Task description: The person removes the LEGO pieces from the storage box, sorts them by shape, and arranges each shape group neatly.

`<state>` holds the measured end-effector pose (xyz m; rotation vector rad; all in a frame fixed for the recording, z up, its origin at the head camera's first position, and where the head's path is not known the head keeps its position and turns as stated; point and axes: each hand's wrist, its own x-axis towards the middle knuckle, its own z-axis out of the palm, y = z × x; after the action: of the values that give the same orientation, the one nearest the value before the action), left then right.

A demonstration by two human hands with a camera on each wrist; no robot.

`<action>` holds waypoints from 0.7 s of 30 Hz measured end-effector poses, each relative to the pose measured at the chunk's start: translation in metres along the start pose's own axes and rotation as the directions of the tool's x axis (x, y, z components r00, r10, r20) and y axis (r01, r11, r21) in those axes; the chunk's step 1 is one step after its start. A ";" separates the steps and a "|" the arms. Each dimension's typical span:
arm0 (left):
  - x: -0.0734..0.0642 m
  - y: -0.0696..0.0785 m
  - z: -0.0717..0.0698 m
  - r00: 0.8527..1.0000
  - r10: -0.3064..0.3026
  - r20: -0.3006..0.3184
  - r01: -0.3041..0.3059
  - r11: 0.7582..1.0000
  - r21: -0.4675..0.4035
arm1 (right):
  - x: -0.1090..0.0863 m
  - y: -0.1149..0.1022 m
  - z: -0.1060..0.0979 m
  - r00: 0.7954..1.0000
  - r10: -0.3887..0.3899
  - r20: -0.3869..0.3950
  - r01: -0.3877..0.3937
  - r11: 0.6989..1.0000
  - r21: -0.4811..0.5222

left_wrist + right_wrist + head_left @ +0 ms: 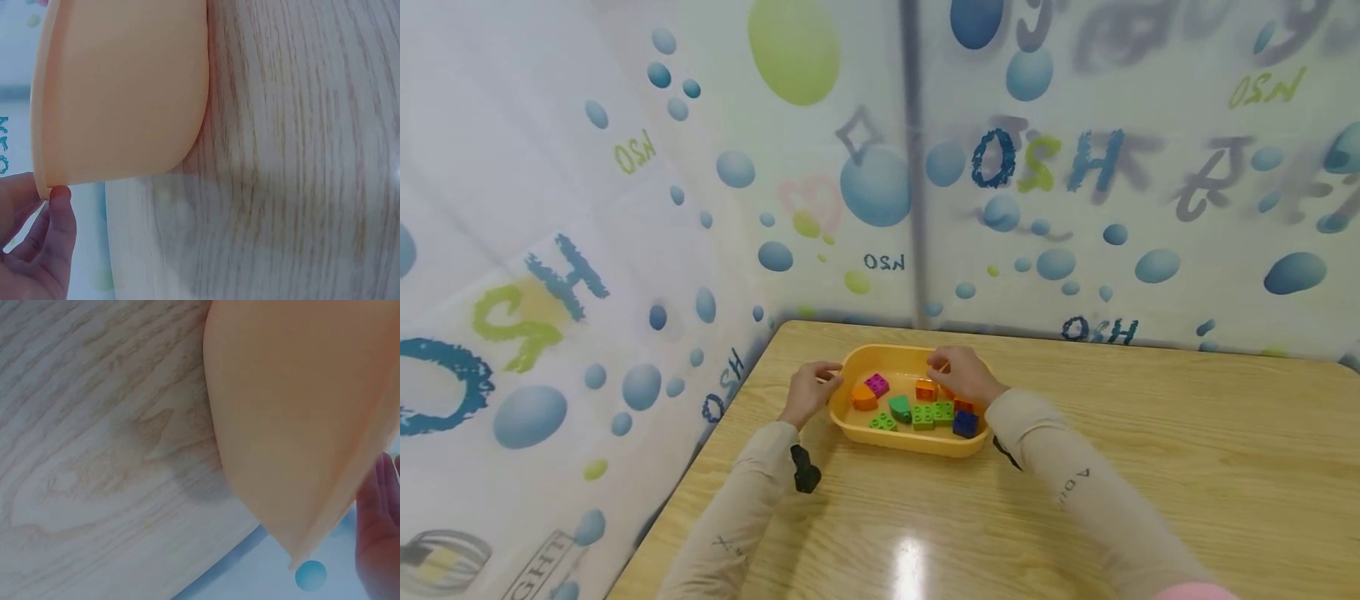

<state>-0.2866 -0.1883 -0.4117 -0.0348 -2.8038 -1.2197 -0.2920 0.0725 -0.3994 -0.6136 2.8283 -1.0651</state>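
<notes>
A yellow-orange plastic basin (910, 443) holds several toy building blocks. My left hand (808, 392) pinches its left rim; the left wrist view shows a fingertip (60, 197) against the outside, just under the rim. My right hand (966, 375) reaches over the basin's far right side, fingers bent loosely above the blocks. Close below its fingertips lies an orange block (926, 390). In the right wrist view, that hand (378, 531) is partly hidden behind the basin wall (294, 425). Also inside are a magenta block (876, 384), light green blocks (922, 417) and a dark blue block (966, 423).
The basin stands on a wood-grain table (1150, 433), near its far left corner. A curtain (1075, 250) printed with bubbles and letters hangs right behind the table and along its left side. More orange pieces (864, 397) and a darker green piece (900, 408) lie in the basin.
</notes>
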 end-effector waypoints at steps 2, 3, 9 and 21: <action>0.000 0.000 -0.001 1.000 -0.016 0.004 0.016 0.999 -0.028 | 0.001 0.001 0.003 1.000 -0.009 0.008 0.009 1.000 0.002; 0.000 0.000 -0.001 1.000 -0.020 0.005 0.020 0.999 -0.036 | 0.001 0.001 0.006 1.000 -0.020 0.012 0.020 1.000 0.001; 0.001 -0.001 -0.001 1.000 -0.025 0.009 0.026 0.998 -0.057 | 0.000 0.004 0.018 0.996 -0.083 0.017 0.083 0.996 -0.042; 0.004 -0.008 -0.001 0.999 -0.013 0.030 0.018 0.987 -0.160 | 0.000 0.001 0.024 0.999 -0.047 -0.018 0.047 0.999 -0.008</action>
<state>-0.2913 -0.1946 -0.4163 -0.0421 -2.7277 -1.4574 -0.2874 0.0580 -0.4185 -0.6774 2.8476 -1.0734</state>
